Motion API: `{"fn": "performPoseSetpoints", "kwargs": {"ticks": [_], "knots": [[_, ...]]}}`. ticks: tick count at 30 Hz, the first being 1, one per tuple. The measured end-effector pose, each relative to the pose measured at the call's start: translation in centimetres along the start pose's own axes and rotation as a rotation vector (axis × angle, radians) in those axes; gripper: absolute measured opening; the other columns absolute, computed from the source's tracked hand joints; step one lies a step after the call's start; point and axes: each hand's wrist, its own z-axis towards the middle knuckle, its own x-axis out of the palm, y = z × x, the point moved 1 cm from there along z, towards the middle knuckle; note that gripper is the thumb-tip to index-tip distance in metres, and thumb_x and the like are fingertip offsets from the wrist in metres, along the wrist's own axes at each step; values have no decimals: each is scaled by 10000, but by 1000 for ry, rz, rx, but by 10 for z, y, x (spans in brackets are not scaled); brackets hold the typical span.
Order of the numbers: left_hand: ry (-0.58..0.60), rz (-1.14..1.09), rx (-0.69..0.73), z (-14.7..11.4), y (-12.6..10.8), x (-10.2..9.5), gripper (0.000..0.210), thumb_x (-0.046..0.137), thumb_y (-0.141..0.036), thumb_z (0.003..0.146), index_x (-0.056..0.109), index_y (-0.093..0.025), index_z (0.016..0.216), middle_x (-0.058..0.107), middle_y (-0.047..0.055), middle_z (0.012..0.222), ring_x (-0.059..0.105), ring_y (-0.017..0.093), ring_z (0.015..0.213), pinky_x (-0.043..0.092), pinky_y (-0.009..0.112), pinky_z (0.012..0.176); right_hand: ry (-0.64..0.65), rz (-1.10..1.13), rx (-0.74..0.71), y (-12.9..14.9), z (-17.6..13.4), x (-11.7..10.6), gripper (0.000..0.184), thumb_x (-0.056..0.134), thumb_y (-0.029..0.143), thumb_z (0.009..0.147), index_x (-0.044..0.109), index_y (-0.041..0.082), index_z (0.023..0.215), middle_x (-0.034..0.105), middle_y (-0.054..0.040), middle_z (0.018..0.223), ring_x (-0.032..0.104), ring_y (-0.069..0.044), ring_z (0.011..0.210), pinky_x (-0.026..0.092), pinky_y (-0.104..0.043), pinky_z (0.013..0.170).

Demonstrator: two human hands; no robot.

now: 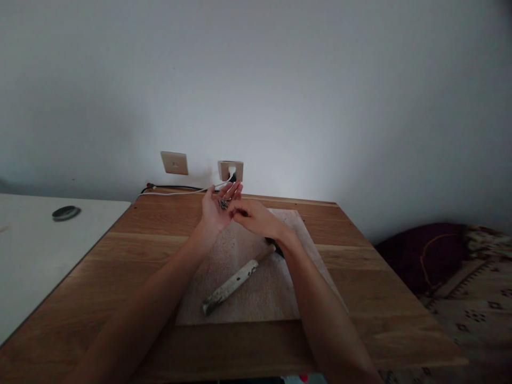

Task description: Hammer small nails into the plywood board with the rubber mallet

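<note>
My left hand (215,210) is palm up over the far part of the board, its fingers stretched out. Several small metal nails (224,203) lie in its palm. Reaching across from the right, my right hand (254,216) has its fingers pinched together at the edge of the left palm, beside the nails. Whatever those fingertips hold is hidden. Below both hands, a hammer (232,285) with a worn white-painted handle lies diagonally on the flat pale board (260,301). My right forearm partly covers its dark head.
The board rests on a wooden table (152,261) against a wall. A white cable (176,193) runs to a plugged-in wall socket (237,172). A dark round object (66,213) sits on the white surface (36,256) at left. Patterned fabric (476,304) and a purple cushion (428,253) are at right.
</note>
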Motion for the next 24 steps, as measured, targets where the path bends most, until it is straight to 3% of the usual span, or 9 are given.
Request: {"fn": "performPoseSetpoints", "kwargs": {"ticks": [4, 8, 11, 13, 17, 21, 24], "knots": [[3, -2, -1, 1, -1, -1, 430, 372, -376, 1052, 699, -111, 1139, 782, 173, 1026, 758, 231, 944, 596, 299, 820, -6, -24, 17, 0, 0, 0, 381, 513, 46, 893, 738, 199, 1161, 739, -21, 959, 587, -143, 760, 419, -262, 727], [5, -8, 9, 5, -1, -5, 440, 385, -401, 1056, 689, -104, 1167, 783, 175, 1036, 758, 232, 928, 597, 298, 792, 24, -15, 4, 1, 1, 0, 310, 509, 28, 878, 761, 173, 986, 733, -20, 891, 601, -148, 773, 434, -263, 752], [-11, -27, 11, 6, -2, -5, 452, 367, -398, 1061, 681, -90, 1163, 785, 179, 1003, 760, 237, 906, 600, 301, 785, -32, 2, 4, 1, 1, -1, 347, 486, 27, 894, 754, 167, 1065, 738, -24, 916, 601, -147, 767, 442, -262, 756], [2, -34, 11, 5, -3, -5, 439, 374, -391, 1059, 678, -90, 1158, 787, 172, 988, 762, 231, 887, 600, 294, 780, -2, -9, 6, 1, 0, -1, 391, 493, 13, 888, 754, 195, 1116, 754, -20, 974, 614, -145, 788, 447, -262, 785], [5, -23, 10, 5, -5, -6, 441, 378, -397, 1055, 669, -92, 1183, 790, 151, 975, 760, 216, 838, 597, 289, 760, 54, -77, 22, 2, 0, 1, 327, 508, 6, 889, 777, 173, 970, 754, -33, 913, 627, -153, 785, 432, -262, 769], [-13, -39, 18, 5, -5, -5, 446, 376, -382, 1053, 671, -76, 1189, 789, 158, 950, 760, 215, 856, 589, 275, 772, 3, -85, 44, 3, 0, 2, 404, 490, -6, 892, 762, 187, 1121, 761, -38, 984, 623, -146, 774, 429, -269, 784], [-24, -37, 15, 4, -5, -6, 442, 384, -383, 1051, 677, -79, 1181, 791, 159, 948, 756, 215, 835, 586, 280, 757, 68, -68, 31, 1, 0, 3, 370, 481, -10, 885, 754, 189, 1036, 755, -28, 960, 633, -148, 794, 431, -266, 798]]}}
